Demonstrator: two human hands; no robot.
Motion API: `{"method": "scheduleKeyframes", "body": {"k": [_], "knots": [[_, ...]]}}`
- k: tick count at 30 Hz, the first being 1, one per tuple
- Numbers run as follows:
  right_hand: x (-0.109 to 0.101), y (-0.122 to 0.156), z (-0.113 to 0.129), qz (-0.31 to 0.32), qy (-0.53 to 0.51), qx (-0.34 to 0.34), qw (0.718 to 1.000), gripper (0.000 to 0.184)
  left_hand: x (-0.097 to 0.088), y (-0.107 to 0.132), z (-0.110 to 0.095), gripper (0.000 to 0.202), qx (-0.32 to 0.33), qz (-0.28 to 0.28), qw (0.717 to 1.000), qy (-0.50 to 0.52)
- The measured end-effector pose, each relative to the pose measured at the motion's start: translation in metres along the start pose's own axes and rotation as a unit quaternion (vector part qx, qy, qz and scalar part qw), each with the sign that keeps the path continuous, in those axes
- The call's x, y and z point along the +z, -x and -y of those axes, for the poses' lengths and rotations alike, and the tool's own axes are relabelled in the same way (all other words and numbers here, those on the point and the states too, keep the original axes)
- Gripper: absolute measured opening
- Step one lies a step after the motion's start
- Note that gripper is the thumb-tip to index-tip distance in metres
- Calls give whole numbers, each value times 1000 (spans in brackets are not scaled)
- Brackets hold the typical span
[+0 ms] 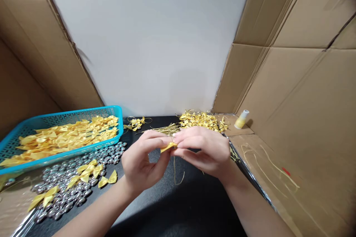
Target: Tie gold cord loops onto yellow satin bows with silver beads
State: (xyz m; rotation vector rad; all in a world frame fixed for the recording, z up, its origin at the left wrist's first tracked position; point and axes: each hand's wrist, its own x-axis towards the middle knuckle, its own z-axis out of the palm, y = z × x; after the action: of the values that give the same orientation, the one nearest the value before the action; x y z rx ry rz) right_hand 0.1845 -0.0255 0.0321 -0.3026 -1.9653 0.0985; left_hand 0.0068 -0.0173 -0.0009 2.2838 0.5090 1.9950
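Note:
Between my two hands, above the black work surface (178,207), is a yellow ribbon bow (168,147). My left hand (144,159) pinches it from the left with thumb and forefinger. From the right, my right hand (204,150) closes its fingertips on the bow's other side. A thin gold cord (175,172) hangs down from the bow and curls at its end. My fingers cover the bow's middle, so how the cord is fixed there cannot be seen.
A blue basket (120,118) of yellow bows stands left. Silvery beads (69,196) with several loose bows (89,170) lie before it. Behind my hands are gold cords (167,129) and corded bows (200,119). A small bottle (241,119) stands right; cardboard (300,111) walls both sides.

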Motion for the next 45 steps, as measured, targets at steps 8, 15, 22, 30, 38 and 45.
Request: {"method": "scheduleKeyframes", "body": {"k": [8,15,22,30,38,45], "knots": [[6,-2,-14,-29,-121,244,962,14,-2,-3,1,23,-118,63,991,-5],[18,0,-24,-25,-384,423,821,17,-5,-8,7,10,-137,108,983,-47],[-4,1,-52,-227,-488,487,688,14,-1,-6,15,12,-132,369,920,4],[-114,13,-91,-504,-346,482,627,26,10,10,30,10,-268,483,825,120],[-118,21,-98,-531,-324,463,632,20,13,8,32,5,-347,442,811,161],[-99,9,-84,-493,-317,459,668,26,5,27,30,18,-241,445,863,-15]]}}
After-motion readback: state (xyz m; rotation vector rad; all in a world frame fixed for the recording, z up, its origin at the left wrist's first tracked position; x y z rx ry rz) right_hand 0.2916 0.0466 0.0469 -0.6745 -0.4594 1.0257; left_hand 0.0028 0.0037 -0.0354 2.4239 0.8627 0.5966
